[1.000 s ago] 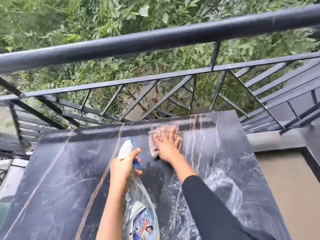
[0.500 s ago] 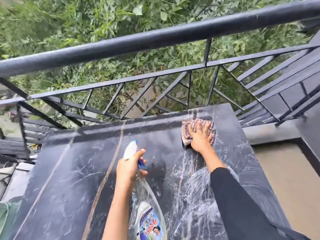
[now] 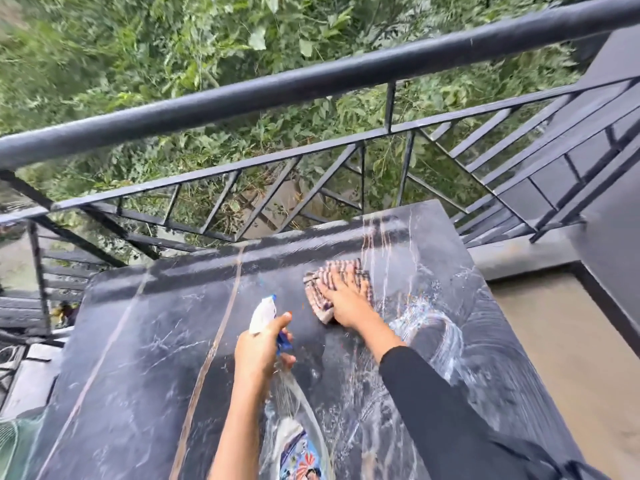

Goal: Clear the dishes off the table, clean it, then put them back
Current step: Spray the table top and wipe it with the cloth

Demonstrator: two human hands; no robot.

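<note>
The right hand [image 3: 346, 303] lies flat with its fingers spread, pressing down on one striped cloth [image 3: 334, 287]. The cloth sits on the table [image 3: 138, 358], close to the table's far edge, a bit right of the middle. The right arm wears a black sleeve [image 3: 450, 420].

The left hand [image 3: 259, 351] is wrapped tight around the neck of one spray bottle [image 3: 298, 434], just beside the cloth on its near left. The bottle has a white top with a blue trigger (the thumb rests along the white part). Its see-through body points back toward the person, and it has a bright label with red and blue pictures. The words on the label are too blurry to read.

The table is one dark slab with thin white lines and two long tan stripes. It looks wet and streaky near the cloth and to the right of it. No dishes show on it.

Behind the table's far edge stands one black metal railing [image 3: 311, 84], and green leaves [image 3: 138, 46] fill the space past it.
</note>
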